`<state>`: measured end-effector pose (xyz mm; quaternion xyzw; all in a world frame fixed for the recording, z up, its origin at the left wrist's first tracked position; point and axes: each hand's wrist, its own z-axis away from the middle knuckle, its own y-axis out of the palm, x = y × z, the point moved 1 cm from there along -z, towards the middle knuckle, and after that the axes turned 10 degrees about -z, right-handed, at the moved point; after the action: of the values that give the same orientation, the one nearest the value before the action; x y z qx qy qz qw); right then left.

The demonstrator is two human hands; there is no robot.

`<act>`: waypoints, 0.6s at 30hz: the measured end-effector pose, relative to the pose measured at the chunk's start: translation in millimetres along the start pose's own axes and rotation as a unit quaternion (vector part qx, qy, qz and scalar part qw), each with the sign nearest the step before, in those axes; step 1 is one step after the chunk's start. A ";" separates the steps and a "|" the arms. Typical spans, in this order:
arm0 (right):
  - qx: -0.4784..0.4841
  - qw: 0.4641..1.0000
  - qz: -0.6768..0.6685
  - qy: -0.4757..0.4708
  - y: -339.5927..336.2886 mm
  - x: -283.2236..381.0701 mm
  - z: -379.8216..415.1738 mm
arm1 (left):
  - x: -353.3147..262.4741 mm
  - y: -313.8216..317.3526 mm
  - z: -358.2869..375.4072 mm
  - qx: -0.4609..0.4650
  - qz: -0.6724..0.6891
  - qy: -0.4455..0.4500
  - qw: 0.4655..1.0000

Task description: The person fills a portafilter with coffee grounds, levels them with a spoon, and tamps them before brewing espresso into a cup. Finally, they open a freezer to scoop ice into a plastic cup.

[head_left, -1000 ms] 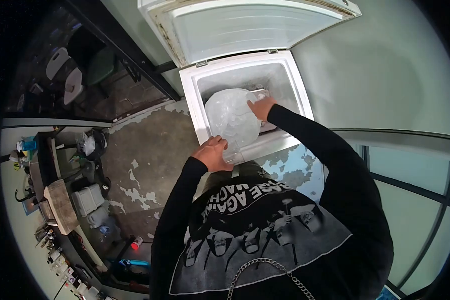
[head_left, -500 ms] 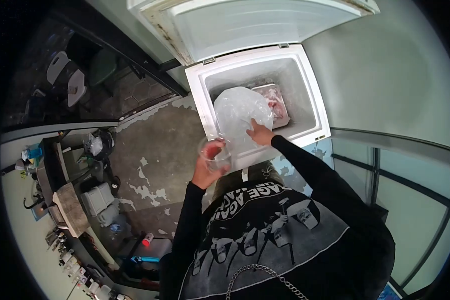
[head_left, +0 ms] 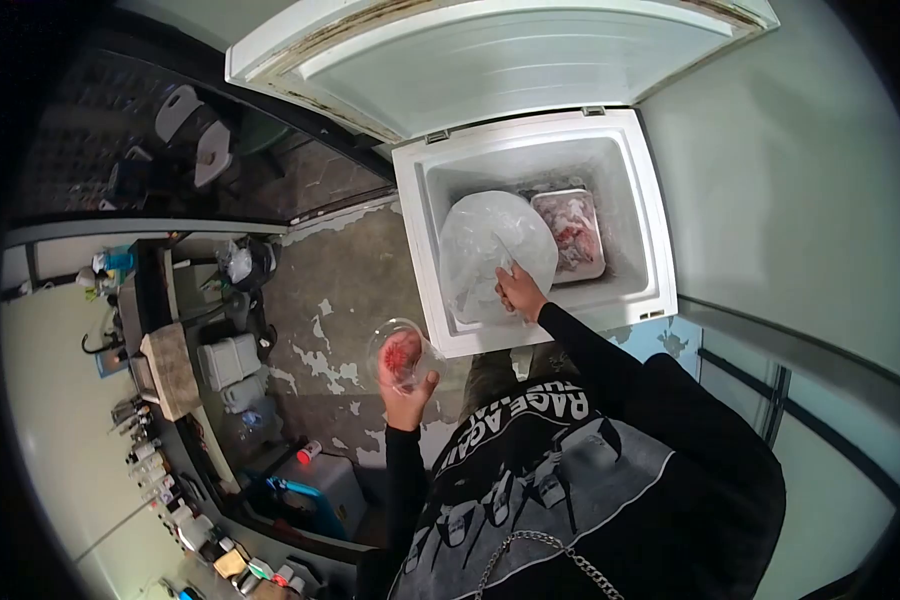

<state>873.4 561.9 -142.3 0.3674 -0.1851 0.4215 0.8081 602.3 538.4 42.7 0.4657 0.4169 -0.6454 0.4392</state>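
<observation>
My left hand is wrapped round a clear plastic cup, held out to the left of the chest freezer. Red shows through the cup. At the freezer's front, my right hand is closed on the plastic of a big whitish translucent bag. The bag bulges up on the left side inside the freezer, and a gathered fold of it rises at my fingers. Right of the bag lies a frosted white tray with reddish, frozen-looking contents.
The freezer lid stands raised against the wall. To the left, a counter carries bottles and small items, with white jugs below it. A blue-and-grey box sits on the floor. White chairs show beyond the doorway.
My left hand has moved the cup left and down, away from the freezer's rim. My right hand's fingers have closed on the bag. The view has shifted slightly.
</observation>
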 end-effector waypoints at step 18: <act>0.152 0.986 0.062 -0.016 -47.0 18.6 -70.4 | 3.9 85.8 111.6 -0.219 0.033 0.026 0.975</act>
<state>921.8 607.3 -198.1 0.4809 -0.1541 0.4878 0.7121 657.3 409.1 52.3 0.3883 0.5440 -0.5108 0.5407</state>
